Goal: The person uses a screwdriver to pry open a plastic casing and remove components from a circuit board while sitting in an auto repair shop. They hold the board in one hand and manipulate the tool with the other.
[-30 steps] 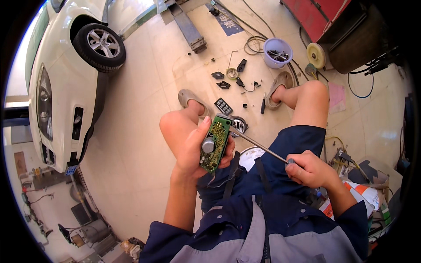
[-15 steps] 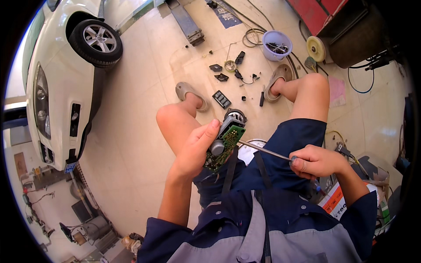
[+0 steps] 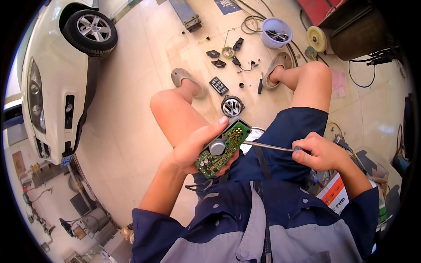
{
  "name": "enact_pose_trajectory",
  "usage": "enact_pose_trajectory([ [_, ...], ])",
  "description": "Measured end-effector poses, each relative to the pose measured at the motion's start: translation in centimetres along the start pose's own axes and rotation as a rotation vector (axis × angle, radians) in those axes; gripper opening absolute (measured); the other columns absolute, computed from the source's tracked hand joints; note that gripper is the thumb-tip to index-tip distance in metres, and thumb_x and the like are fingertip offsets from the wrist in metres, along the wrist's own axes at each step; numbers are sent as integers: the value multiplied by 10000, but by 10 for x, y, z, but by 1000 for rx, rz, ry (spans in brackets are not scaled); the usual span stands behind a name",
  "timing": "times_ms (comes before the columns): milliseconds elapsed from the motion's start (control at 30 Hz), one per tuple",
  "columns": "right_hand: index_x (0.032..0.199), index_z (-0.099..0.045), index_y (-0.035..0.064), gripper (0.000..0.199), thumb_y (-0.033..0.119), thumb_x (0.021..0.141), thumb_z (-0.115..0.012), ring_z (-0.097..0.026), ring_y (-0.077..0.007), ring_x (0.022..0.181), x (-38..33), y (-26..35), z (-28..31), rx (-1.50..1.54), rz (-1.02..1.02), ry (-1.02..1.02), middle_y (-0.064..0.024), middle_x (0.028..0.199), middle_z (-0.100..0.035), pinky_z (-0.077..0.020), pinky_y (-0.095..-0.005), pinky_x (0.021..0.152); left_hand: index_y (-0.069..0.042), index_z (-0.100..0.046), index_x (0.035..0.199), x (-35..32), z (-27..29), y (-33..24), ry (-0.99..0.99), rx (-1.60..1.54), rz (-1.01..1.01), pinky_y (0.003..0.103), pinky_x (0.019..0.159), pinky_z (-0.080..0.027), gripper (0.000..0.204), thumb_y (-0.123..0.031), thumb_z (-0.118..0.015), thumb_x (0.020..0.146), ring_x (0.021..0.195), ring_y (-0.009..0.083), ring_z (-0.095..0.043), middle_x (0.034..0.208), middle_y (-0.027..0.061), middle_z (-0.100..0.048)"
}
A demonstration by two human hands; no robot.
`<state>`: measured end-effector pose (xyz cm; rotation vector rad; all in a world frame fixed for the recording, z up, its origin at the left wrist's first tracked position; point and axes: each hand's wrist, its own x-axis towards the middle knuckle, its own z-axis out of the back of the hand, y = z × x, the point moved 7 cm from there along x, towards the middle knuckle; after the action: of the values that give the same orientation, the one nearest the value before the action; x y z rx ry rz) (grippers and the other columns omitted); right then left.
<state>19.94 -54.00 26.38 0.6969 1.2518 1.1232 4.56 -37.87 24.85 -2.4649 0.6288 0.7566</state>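
Note:
My left hand [image 3: 195, 147] is wrapped round a green circuit board [image 3: 226, 151] with a dark housing behind it and a grey round metal can on its face. My right hand [image 3: 319, 151] grips a screwdriver [image 3: 272, 147] by its handle, mostly hidden in the fist. Its long metal shaft points left, and the tip ends at or behind the board's right edge; contact is unclear. A round black emblem with chrome lettering [image 3: 232, 106] shows just beyond the board's far end; I cannot tell whether it is joined to the housing. A dark wire [image 3: 191, 187] shows below the board.
On the floor ahead lie a black slotted panel [image 3: 218, 86], several small black parts, and a small screwdriver [image 3: 260, 86]. A lavender bucket [image 3: 277, 33] holds dark pieces. Cables [image 3: 250, 24] run beside it. A white car [image 3: 57, 83] stands left; an orange-and-white box [image 3: 335, 195] is by my right arm.
The circuit board has turned to show more of its face and the grey can. The emblem, edge-on before, now faces me more fully. Both hands keep their grips. The view has shifted slightly.

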Motion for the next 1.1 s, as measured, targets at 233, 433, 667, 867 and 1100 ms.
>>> enact_pose_trajectory([
  [233,705,-528,18,409,350,944,-545,-483,-307,455,-10,-16,-19,21,-43,63,-128,505,-442,-389,-352,478,20,-564,826,2,-2,49,97,-144,176,309,413,-427,782,-686,-255,955,473,205,-514,686,142,-535],
  [433,734,-571,18,359,313,937,-590,-498,-333,484,-18,-37,-45,94,-47,84,-162,533,-463,-384,-370,483,22,-548,799,3,-3,81,133,-273,244,310,421,-401,805,-691,-208,958,468,198,-491,682,128,-510],
  [667,729,-560,30,335,304,913,-615,-522,-338,506,-23,-51,-65,75,30,62,-149,541,-477,-399,-378,484,11,-561,829,0,-2,92,95,-205,250,306,431,-422,781,-669,-205,970,490,195,-513,682,134,-525],
  [867,707,-550,50,322,307,854,-675,-547,-317,537,-26,-54,-67,-75,162,-61,-115,590,-507,-407,-376,481,44,-605,955,0,0,76,151,169,112,286,495,-480,722,-609,-299,993,563,185,-585,785,132,-620],
  [1100,684,-542,65,336,311,767,-756,-543,-268,534,-13,-25,-36,-390,292,-165,-67,606,-510,-395,-354,468,-44,-583,880,-7,-14,44,114,450,-58,212,575,-331,385,-387,-484,1025,682,24,-380,728,-76,-456],
])
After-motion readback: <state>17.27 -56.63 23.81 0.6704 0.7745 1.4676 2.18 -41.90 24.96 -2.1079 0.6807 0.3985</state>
